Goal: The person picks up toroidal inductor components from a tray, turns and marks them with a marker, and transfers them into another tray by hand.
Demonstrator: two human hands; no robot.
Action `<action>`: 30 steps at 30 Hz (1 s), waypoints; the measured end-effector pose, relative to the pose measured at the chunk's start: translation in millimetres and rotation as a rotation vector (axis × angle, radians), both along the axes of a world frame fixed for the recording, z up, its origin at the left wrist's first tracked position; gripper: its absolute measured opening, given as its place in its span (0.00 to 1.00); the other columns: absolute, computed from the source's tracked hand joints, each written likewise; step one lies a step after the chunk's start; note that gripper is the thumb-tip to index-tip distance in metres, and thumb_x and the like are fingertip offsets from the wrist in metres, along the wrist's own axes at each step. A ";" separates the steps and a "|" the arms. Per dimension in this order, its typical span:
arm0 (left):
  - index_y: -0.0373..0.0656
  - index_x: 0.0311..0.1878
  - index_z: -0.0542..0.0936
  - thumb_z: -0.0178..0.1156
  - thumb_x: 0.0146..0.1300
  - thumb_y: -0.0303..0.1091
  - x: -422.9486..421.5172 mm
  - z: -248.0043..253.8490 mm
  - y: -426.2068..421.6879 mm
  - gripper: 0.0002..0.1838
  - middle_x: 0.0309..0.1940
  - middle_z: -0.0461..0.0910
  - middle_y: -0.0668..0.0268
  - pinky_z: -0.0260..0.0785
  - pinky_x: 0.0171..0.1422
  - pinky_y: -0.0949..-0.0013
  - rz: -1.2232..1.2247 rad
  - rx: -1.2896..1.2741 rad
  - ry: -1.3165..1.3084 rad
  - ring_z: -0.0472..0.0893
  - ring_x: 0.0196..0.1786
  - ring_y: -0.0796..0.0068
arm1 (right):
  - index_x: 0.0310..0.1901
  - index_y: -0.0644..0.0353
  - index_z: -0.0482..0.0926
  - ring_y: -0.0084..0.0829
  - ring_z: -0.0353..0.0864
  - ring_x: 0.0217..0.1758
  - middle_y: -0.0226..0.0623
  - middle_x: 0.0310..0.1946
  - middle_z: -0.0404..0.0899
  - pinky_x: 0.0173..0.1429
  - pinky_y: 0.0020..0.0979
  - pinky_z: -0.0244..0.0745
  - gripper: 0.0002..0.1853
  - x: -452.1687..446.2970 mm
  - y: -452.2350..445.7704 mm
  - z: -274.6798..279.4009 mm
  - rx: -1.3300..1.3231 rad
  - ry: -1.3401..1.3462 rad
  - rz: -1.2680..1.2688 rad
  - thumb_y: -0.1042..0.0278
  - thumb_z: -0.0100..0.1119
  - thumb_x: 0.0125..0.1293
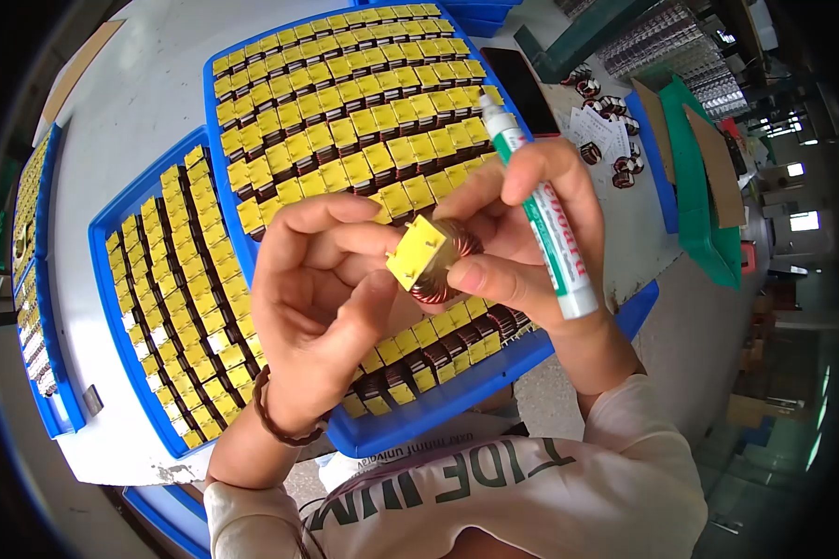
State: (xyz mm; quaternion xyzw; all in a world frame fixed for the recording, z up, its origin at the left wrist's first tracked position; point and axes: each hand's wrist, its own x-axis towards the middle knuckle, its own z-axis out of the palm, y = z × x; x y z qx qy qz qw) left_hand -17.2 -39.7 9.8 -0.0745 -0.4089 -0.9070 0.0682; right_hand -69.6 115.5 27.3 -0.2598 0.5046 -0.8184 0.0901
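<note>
Above a large blue tray, a toroidal coil (457, 244) wound in copper wire is held up in both hands, its yellow base (419, 252) facing left with small pins on it. My left hand (319, 289) pinches the base side with thumb and fingers. On the other side, the thumb and fingers of my right hand (545, 224) grip the windings. A white and green marker pen (541, 214) is also tucked in my right hand, slanting across the fingers with its narrow tip up. Rows of similar yellow-based coils (345, 130) fill the tray beneath.
The large blue tray (494, 380) overhangs the table's near edge. A second blue tray (98, 244) of coils lies left, and another (54, 396) stands farther left. Behind are a dark phone (520, 88), loose coils (625, 168) on paper, and a green bin (694, 186) at right.
</note>
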 end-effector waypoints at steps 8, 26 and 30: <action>0.35 0.48 0.73 0.61 0.58 0.25 -0.1 -4.7 -2.9 0.15 0.41 0.78 0.57 0.72 0.51 0.68 -0.117 -0.071 -0.054 0.79 0.40 0.69 | 0.40 0.53 0.64 0.30 0.77 0.30 0.45 0.37 0.76 0.32 0.25 0.75 0.27 -4.6 4.4 -3.2 0.199 0.468 -0.170 0.84 0.71 0.42; 0.35 0.63 0.64 0.58 0.59 0.22 -5.5 -7.1 -5.4 0.27 0.50 0.75 0.54 0.70 0.56 0.69 -0.229 -0.049 0.050 0.77 0.50 0.65 | 0.40 0.60 0.68 0.32 0.78 0.37 0.45 0.40 0.76 0.41 0.29 0.76 0.23 -7.9 2.8 -3.3 0.223 0.623 -0.075 0.83 0.70 0.43; 0.37 0.66 0.60 0.59 0.61 0.34 -6.2 -2.2 0.5 0.31 0.58 0.69 0.49 0.70 0.60 0.60 -0.210 0.012 -0.024 0.73 0.58 0.56 | 0.45 0.51 0.64 0.31 0.77 0.41 0.46 0.44 0.75 0.36 0.26 0.75 0.33 -11.2 3.1 -4.7 0.172 0.465 -0.131 0.82 0.73 0.38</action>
